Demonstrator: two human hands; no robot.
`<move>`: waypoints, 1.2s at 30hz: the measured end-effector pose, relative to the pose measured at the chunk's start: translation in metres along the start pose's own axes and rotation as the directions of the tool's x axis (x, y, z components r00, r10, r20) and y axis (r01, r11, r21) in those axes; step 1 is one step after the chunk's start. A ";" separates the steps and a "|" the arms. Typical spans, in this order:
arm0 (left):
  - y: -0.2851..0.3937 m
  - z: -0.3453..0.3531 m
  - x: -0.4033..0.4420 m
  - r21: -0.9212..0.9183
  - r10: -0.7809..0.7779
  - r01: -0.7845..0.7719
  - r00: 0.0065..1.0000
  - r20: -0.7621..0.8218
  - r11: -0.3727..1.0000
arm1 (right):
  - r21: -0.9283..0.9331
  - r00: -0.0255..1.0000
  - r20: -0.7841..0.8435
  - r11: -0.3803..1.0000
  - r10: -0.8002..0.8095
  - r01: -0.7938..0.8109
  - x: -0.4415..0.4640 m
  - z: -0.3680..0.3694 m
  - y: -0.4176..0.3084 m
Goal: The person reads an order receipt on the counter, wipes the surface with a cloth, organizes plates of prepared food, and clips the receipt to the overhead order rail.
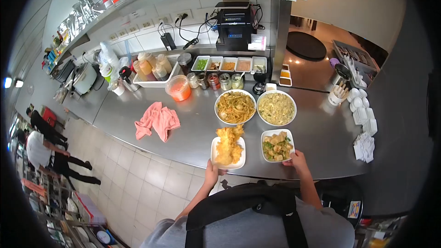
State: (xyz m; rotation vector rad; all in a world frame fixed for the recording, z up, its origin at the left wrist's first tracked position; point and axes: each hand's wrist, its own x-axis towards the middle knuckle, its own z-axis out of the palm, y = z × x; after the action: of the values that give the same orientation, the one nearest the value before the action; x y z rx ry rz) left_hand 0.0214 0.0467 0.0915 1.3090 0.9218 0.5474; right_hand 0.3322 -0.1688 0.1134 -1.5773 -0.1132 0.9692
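Observation:
My left hand [212, 173] grips the near left edge of a white square plate [230, 166], thumb at its side. Golden battered fried pieces [228, 146] are piled on it. With my right hand [297, 161] I hold the near right corner of a white square dish [263, 145], which contains browned chunks with green vegetables [278, 147]. Both are at the counter's front edge; whether they rest on it I cannot tell. Just behind are a round plate of stir-fried noodles [235, 107] and a round plate of fried rice [276, 109].
A pink cloth [158, 121] and a tub of orange-red contents [178, 88] lie left on the steel counter [193, 133]. Jars [214, 81], topping trays [228, 64] and a printer [233, 27] line the back. Stacked white containers [363, 110] stand right. Two people [39, 149] are far left.

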 end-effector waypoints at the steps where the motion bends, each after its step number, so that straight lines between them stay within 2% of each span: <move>1: -0.003 0.005 -0.001 -0.005 -0.006 0.006 1.000 -0.012 1.000 | -0.023 0.998 0.054 0.999 -0.033 0.034 0.004 -0.013 0.006; 2: -0.006 0.011 -0.002 -0.009 -0.011 0.011 1.000 -0.024 1.000 | -0.042 0.992 0.110 0.997 -0.064 0.069 0.009 -0.024 0.007; 7: -0.010 0.037 -0.014 0.005 0.007 -0.006 0.995 -0.104 1.000 | -0.137 0.979 0.206 0.990 0.003 0.025 0.006 -0.046 -0.019; 9: -0.011 0.046 -0.016 0.027 0.023 -0.019 0.992 -0.128 0.999 | -0.125 0.965 0.249 0.991 0.081 -0.051 0.014 -0.048 -0.021; 14: 0.008 0.057 -0.013 -0.033 -0.041 0.037 0.988 -0.147 0.999 | -0.065 0.915 0.382 0.991 0.129 -0.113 0.020 -0.044 -0.033; 15: 0.011 0.059 -0.011 -0.039 -0.036 0.031 0.993 -0.115 0.999 | -0.417 0.890 0.397 0.908 0.223 -0.042 0.022 -0.049 -0.053; 16: 0.012 0.061 -0.010 -0.045 -0.026 0.023 0.996 -0.083 0.999 | -0.708 0.871 0.379 0.705 0.312 0.055 0.025 -0.049 -0.075; 17: 0.006 0.059 -0.004 -0.007 -0.040 0.040 0.997 -0.072 0.999 | -0.853 0.928 0.311 0.492 0.206 0.176 0.024 -0.044 -0.102; 18: 0.008 0.062 -0.005 -0.010 -0.042 0.042 0.996 -0.079 0.999 | -0.843 0.937 0.344 0.456 0.049 0.286 0.017 -0.035 -0.138; 19: 0.012 0.067 -0.004 -0.007 -0.040 0.039 0.997 -0.072 0.999 | -0.757 0.903 0.411 0.504 -0.130 0.417 0.019 -0.024 -0.166; 20: 0.015 0.070 -0.003 -0.004 -0.036 0.036 0.997 -0.065 0.999 | -0.712 0.851 0.474 0.471 -0.227 0.521 0.027 -0.013 -0.193; 21: 0.015 0.072 -0.001 -0.009 -0.038 0.037 0.997 -0.070 0.999 | -0.698 0.756 0.545 0.302 -0.363 0.649 0.014 0.008 -0.235; 22: 0.015 0.073 0.002 -0.015 -0.060 0.059 0.997 -0.057 0.998 | -0.437 0.565 0.634 0.358 -0.528 0.825 0.020 0.027 -0.258; 23: 0.014 0.073 0.003 -0.019 -0.081 0.080 0.996 -0.045 0.997 | -0.334 0.495 0.638 0.367 -0.589 0.868 0.012 0.053 -0.289; 24: 0.015 0.075 0.000 -0.023 -0.081 0.080 0.995 -0.054 0.997 | -0.344 0.494 0.658 0.357 -0.568 0.868 0.010 0.076 -0.322; 25: 0.018 0.078 -0.003 -0.059 -0.084 0.080 0.994 -0.077 0.995 | -0.127 0.179 0.667 0.126 -0.723 0.984 0.022 0.098 -0.342; 26: 0.021 0.080 -0.005 -0.094 -0.086 0.077 0.991 -0.099 0.993 | -0.006 0.064 0.614 0.077 -0.786 0.997 0.019 0.121 -0.365; 27: 0.021 0.081 -0.007 -0.094 -0.083 0.073 0.991 -0.106 0.993 | -0.013 0.029 0.603 0.026 -0.797 1.000 0.016 0.139 -0.389; 28: 0.020 0.082 -0.010 -0.117 -0.111 0.090 0.976 -0.185 0.989 | 0.121 0.148 0.645 0.291 -0.750 0.949 0.024 0.159 -0.408; 29: 0.018 0.082 -0.015 -0.143 -0.144 0.109 0.954 -0.262 0.984 | 0.248 0.176 0.635 0.414 -0.752 0.876 0.030 0.178 -0.424; 30: 0.014 0.081 -0.020 -0.146 -0.145 0.109 0.952 -0.271 0.983 | 0.225 0.209 0.639 0.441 -0.740 0.869 0.039 0.194 -0.439; 32: 0.005 0.078 -0.029 -0.145 -0.061 -0.021 0.844 -0.533 0.989 | 0.224 0.211 0.604 0.417 -0.769 0.881 0.060 0.222 -0.455; 33: 0.002 0.076 -0.033 -0.150 -0.064 -0.021 0.840 -0.539 0.988 | 0.227 0.207 0.611 0.419 -0.764 0.879 0.069 0.233 -0.457; 35: -0.006 0.071 -0.043 -0.023 0.082 -0.150 0.653 -0.753 0.988 | 0.428 0.183 0.520 0.440 -0.834 0.790 0.083 0.250 -0.453; 36: -0.004 0.068 -0.048 -0.037 0.063 -0.140 0.644 -0.763 0.989 | 0.424 0.186 0.539 0.455 -0.822 0.783 0.082 0.254 -0.447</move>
State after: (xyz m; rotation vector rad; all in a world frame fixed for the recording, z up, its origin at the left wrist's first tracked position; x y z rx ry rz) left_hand 0.0501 -0.0307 0.1000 1.0301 1.4960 1.2839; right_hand 0.4202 0.1974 0.4720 -0.7380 -1.3522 0.5848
